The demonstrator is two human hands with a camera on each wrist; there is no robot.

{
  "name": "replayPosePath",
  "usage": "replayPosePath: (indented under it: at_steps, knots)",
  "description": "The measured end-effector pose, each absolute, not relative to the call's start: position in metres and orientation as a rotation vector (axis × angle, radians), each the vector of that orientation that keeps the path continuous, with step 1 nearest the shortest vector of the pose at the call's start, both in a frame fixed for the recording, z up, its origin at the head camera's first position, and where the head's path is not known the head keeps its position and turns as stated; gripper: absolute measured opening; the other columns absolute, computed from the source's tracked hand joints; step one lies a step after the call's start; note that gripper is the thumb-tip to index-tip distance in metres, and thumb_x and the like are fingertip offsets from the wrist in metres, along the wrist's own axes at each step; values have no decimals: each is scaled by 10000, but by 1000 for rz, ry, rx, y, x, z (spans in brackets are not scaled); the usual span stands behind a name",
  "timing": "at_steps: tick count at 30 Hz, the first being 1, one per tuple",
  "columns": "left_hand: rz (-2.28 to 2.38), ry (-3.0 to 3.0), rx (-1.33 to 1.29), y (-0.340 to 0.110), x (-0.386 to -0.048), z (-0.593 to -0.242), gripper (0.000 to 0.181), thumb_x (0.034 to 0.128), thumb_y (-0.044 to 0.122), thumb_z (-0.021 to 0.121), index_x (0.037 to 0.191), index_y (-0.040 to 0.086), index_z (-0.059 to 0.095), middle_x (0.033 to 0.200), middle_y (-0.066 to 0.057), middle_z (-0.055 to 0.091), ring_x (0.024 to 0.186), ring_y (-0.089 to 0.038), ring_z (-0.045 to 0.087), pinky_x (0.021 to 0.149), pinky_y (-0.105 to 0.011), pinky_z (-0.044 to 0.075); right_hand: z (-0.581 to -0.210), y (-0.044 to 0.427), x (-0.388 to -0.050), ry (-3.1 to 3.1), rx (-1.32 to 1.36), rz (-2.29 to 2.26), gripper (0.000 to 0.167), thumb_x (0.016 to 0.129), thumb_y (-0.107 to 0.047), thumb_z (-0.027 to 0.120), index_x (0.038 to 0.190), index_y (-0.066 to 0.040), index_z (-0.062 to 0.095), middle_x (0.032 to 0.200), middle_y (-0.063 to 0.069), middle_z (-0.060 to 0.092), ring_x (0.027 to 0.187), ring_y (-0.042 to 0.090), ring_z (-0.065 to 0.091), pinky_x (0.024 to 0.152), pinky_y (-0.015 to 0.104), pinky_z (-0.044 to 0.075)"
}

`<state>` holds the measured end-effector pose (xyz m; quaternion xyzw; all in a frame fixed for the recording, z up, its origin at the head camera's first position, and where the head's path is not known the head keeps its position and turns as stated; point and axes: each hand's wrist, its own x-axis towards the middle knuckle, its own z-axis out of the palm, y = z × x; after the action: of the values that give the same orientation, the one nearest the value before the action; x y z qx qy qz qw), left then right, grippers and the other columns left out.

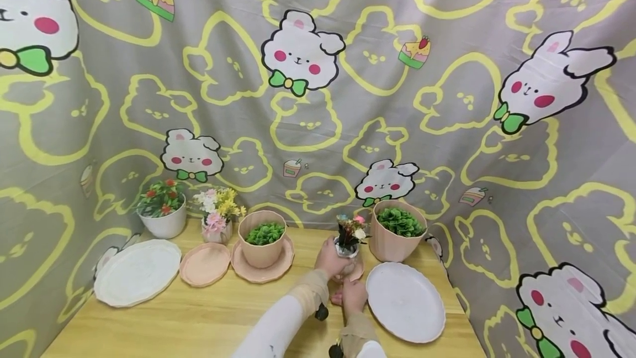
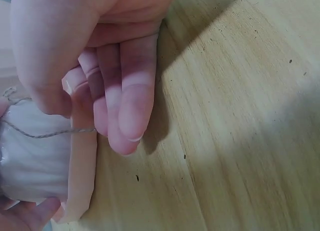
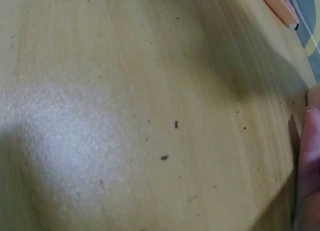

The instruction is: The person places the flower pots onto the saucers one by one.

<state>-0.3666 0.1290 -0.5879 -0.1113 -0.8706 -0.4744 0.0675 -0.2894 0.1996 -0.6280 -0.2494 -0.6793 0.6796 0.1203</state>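
Head cam's got both hands busy on the little flower pot [image 1: 346, 250], which is over near the pink leafy planter [image 1: 390, 245] and just behind the white oval plate [image 1: 406, 303]. Left hand [image 1: 334, 261] is curled around the pot's side, while the right hand [image 1: 353, 294], going by the left wrist view, pinches the rim of the pink saucer [image 2: 82, 178] between thumb and finger, other fingers hanging loose. Can't tell if the pot's base is fully seated in there. Looks to me like a seating job, so I'd have the right hand pin that saucer flat, let the left lower the pot straight down and nudge it to centre. Watch the twine [image 2: 42, 136]: one strand crosses the rim, so tuck it clear or it could get snagged. And don't squeeze that crinkly wrap too hard.
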Motion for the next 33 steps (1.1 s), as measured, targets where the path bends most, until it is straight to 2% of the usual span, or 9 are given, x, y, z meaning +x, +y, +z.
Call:
replayPosePath:
  at_steps: [8, 13, 15, 18, 21, 26, 30, 33]
  knots:
    - [-1521, -2586, -474, 111, -360, -567, 740, 716, 237, 832, 1293, -66, 483, 1184, -245, 615, 1096, -389, 614, 945, -490, 520, -627, 196, -291, -1980, -734, 2020, 262, 906, -93, 412, 879, 140, 530, 531, 130, 620, 381, 184, 620, 411, 339, 557]
    - [-1671, -2591, -468, 93, -348, -542, 783, 791, 250, 785, 1402, -68, 412, 1345, -290, 527, 1224, -445, 539, 1017, -523, 478, -623, 195, -290, -1969, -729, 2038, 255, 936, -103, 420, 911, 135, 509, 547, 143, 635, 394, 187, 630, 423, 341, 564]
    - [-1742, -2577, -457, 85, -343, -535, 731, 835, 247, 749, 1418, -41, 415, 1368, -287, 513, 1240, -460, 523, 1007, -526, 486, -622, 197, -289, -1962, -732, 2043, 277, 945, -102, 421, 921, 157, 514, 543, 148, 632, 393, 190, 630, 423, 346, 564]
    - [-1794, -2538, -464, 74, -336, -528, 545, 892, 224, 689, 1349, -13, 512, 1300, -248, 580, 1179, -434, 575, 944, -496, 530, -621, 200, -287, -1967, -742, 2060, 302, 955, -114, 419, 934, 168, 525, 549, 146, 632, 405, 191, 636, 432, 345, 568]
    - [-1759, -2525, -460, 61, -331, -523, 368, 933, 223, 632, 1239, 22, 608, 1187, -179, 653, 1075, -349, 637, 873, -433, 559, -619, 203, -286, -1971, -729, 2096, 311, 966, -126, 413, 958, 171, 505, 559, 145, 639, 424, 200, 650, 451, 344, 577]
    - [-1760, -2490, -451, 42, -320, -518, 262, 974, 227, 577, 1148, 50, 660, 1050, -111, 691, 942, -228, 661, 792, -309, 563, -612, 209, -281, -1999, -729, 2182, 350, 1001, -157, 399, 1092, 176, 458, 639, 158, 659, 498, 213, 684, 514, 342, 600]
    - [-1823, -2426, -424, 26, -312, -516, 239, 978, 191, 571, 1107, 12, 663, 975, -139, 694, 876, -269, 688, 721, -245, 564, -604, 210, -271, -2060, -647, 2290, 400, 1014, -187, 394, 1193, 171, 408, 709, 143, 648, 582, 216, 702, 587, 362, 617]
    - [-1888, -2373, -413, 14, -309, -516, 250, 978, 183, 572, 1090, -24, 658, 952, -180, 689, 880, -350, 690, 722, -283, 586, -591, 212, -262, -2094, -529, 2351, 416, 1006, -183, 403, 1220, 173, 381, 737, 119, 627, 612, 204, 694, 633, 383, 623]
